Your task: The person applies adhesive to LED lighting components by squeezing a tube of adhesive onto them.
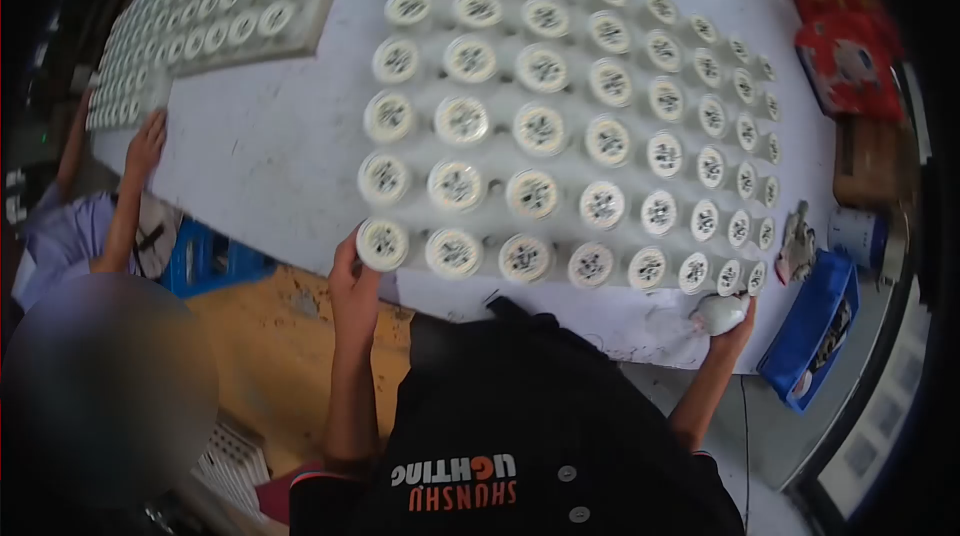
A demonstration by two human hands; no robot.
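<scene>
A pale tray [495,186] in front of me carries rows of white LED bulb bodies [532,194], their round faces up and small chips showing. At its near left corner my left hand [352,276] is closed, fingers tucked beside the corner bulb body [383,243]. My right hand [735,338] is at the near right corner, curled around a white rounded thing [720,314] like a bulb cover. Its fingertips are right at the last bulb bodies of the front row. The undersides of both hands' grips are hidden.
Another tray of bulb bodies [245,31] lies at the back left, with a co-worker's hand [148,141] near it. A blue bin [815,336] stands to the right, by a crumpled cloth [797,246] and red packages [848,61]. A blue stool [205,261] is below the table's left edge.
</scene>
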